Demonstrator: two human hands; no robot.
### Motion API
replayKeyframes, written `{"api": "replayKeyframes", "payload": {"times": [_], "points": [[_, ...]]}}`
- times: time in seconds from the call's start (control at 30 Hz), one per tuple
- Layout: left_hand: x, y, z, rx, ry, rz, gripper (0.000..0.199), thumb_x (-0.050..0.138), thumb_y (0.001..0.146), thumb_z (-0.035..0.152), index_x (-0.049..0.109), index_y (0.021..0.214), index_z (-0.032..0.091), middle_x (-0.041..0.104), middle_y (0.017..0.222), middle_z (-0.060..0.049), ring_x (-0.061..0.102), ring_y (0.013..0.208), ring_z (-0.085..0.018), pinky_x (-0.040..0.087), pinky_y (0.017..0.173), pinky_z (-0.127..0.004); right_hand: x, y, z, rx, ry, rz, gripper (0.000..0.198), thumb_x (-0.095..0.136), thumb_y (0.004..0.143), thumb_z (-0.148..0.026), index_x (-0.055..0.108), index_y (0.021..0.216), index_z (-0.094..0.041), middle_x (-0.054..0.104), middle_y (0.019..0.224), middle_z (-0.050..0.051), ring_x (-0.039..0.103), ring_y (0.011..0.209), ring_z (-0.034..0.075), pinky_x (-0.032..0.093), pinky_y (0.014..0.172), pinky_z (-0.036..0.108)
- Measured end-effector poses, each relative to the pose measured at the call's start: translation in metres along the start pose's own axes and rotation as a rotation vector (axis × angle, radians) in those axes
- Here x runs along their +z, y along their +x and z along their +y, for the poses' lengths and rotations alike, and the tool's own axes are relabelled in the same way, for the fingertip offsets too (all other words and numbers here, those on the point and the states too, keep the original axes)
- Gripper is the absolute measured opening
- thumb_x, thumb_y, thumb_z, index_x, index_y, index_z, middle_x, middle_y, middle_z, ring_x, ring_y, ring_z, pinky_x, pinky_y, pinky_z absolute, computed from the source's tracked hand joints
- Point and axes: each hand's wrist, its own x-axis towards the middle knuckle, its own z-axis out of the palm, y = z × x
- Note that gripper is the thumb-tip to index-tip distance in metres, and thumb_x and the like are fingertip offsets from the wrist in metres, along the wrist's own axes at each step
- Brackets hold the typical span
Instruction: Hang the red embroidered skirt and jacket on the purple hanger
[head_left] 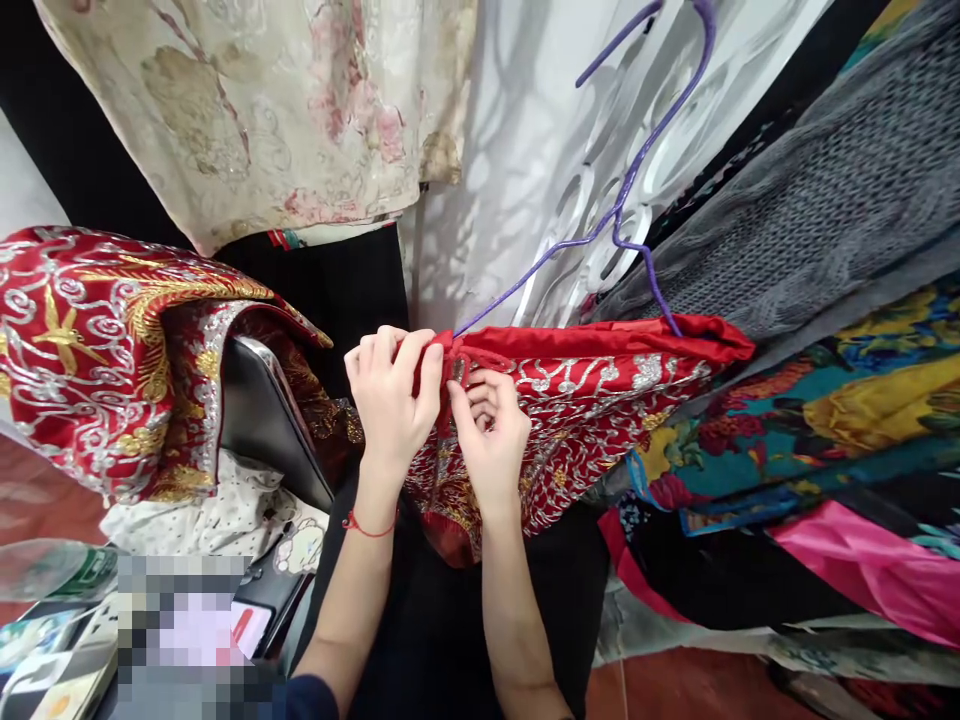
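Head view: the red garment (585, 430) lies at the fingertips, its waistband (585, 340) stretching rightward along the purple hanger (617, 207). The left hand (396, 395) clasps the band's near end; the right hand (489, 430), just beside, pinches fabric, thumb against curled fingers.

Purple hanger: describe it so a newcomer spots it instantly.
Start at the cream floral fabric, top left. Right of it, the purple hanger reaches down to the red waistband. Its thin, hooked purple wire sets it apart from the surrounding cloth.
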Motion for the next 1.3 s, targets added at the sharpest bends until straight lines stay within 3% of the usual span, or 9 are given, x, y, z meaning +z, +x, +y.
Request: {"api": "replayKeyframes", "payload": {"times": [0.2,0.33,0.47,0.6,0.7,0.87,1.1,1.23,1.3], "points": [[-0.001,0.001,0.003,0.006,0.003,-0.019,0.027,0.047,0.098,0.046,0.065,0.095,0.026,0.063,0.089,-0.006,0.057,0.088,-0.025,0.037,0.086,-0.041,-0.01,-0.026,0.024,0.011,-0.054,-0.057,0.022,0.054,0.096,-0.035,0.054,0.077,-0.023,0.048,0.055,-0.006,0.042,0.044,0.009,0.034,0.047,0.024],[0.004,0.004,0.002,-0.025,0.01,-0.018,0.024,0.053,0.094,0.047,0.063,0.093,0.026,0.062,0.09,-0.006,0.057,0.091,-0.026,0.037,0.088,-0.041,-0.04,-0.053,0.083,0.193,-0.202,0.191,0.032,0.055,0.093,-0.045,0.051,0.071,-0.023,0.039,0.05,-0.008,0.037,0.043,0.01,0.029,0.045,0.025],[0.01,0.005,0.001,-0.016,-0.019,-0.028,0.026,0.06,0.088,0.049,0.062,0.093,0.024,0.061,0.091,-0.007,0.056,0.092,-0.027,0.035,0.09,-0.042,-0.069,-0.056,0.116,0.348,-0.259,0.432,0.038,0.057,0.088,-0.056,0.054,0.072,-0.022,0.047,0.053,-0.005,0.043,0.045,0.012,0.033,0.043,0.024],[0.008,0.005,0.001,-0.047,-0.027,-0.053,0.02,0.056,0.087,0.04,0.063,0.095,0.023,0.06,0.095,-0.008,0.055,0.096,-0.028,0.034,0.093,-0.042,-0.066,-0.041,0.087,0.214,-0.278,0.47,0.029,0.061,0.088,-0.047,0.061,0.092,-0.018,0.059,0.072,0.0,0.051,0.056,0.011,0.041,0.053,0.024],[0.002,0.005,0.001,-0.034,-0.025,-0.09,0.018,0.054,0.085,0.033,0.063,0.097,0.022,0.061,0.096,-0.008,0.054,0.098,-0.028,0.034,0.094,-0.042,-0.042,-0.025,0.042,0.106,-0.173,0.305,0.024,0.06,0.09,-0.041,0.064,0.096,-0.017,0.06,0.076,0.001,0.053,0.062,0.01,0.042,0.058,0.024],[-0.007,0.003,-0.001,0.028,-0.043,-0.111,0.02,0.053,0.086,0.03,0.063,0.101,0.022,0.061,0.099,-0.008,0.055,0.098,-0.028,0.035,0.092,-0.041,0.006,0.004,-0.012,0.239,0.325,0.048,0.023,0.07,0.081,-0.039,0.058,0.079,-0.02,0.043,0.057,-0.008,0.039,0.051,0.006,0.034,0.049,0.021],[-0.011,0.004,-0.001,0.027,-0.051,-0.14,0.022,0.048,0.094,0.034,0.063,0.104,0.022,0.062,0.1,-0.008,0.055,0.097,-0.026,0.035,0.092,-0.04,0.016,0.011,-0.015,0.494,0.855,0.048,0.024,0.072,0.071,-0.033,0.052,0.069,-0.021,0.026,0.048,-0.014,0.014,0.039,0.002,0.014,0.037,0.02],[-0.01,0.008,-0.001,0.019,-0.046,-0.172,0.018,0.051,0.093,0.034,0.062,0.101,0.023,0.062,0.1,-0.007,0.055,0.098,-0.026,0.035,0.093,-0.04,0.0,0.01,-0.013,0.473,0.795,0.121,0.017,0.069,0.074,-0.033,0.062,0.081,-0.02,0.038,0.048,-0.012,0.021,0.036,0.003,0.015,0.034,0.021],[-0.01,0.008,0.0,0.014,-0.029,-0.174,0.018,0.057,0.088,0.034,0.061,0.101,0.023,0.061,0.099,-0.007,0.055,0.098,-0.027,0.035,0.094,-0.04,-0.003,0.011,-0.015,0.462,0.725,0.047,0.02,0.069,0.078,-0.036,0.064,0.086,-0.019,0.044,0.049,-0.01,0.027,0.038,0.004,0.016,0.034,0.02]]}}
